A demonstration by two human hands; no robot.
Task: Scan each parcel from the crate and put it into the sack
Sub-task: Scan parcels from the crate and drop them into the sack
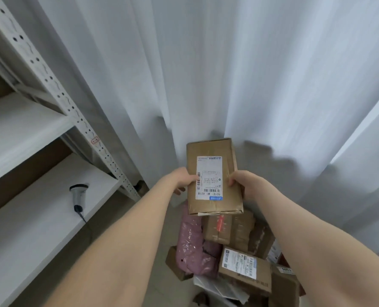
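Parcel (label up) held by both hands before white curtain.

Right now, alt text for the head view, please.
A brown cardboard parcel, white shipping label facing the camera, is held by its side edges: left hand on the left, right hand on the right. Below lie more brown cardboard boxes and a pink plastic bag; a grey handheld scanner rests on the white shelf at left.
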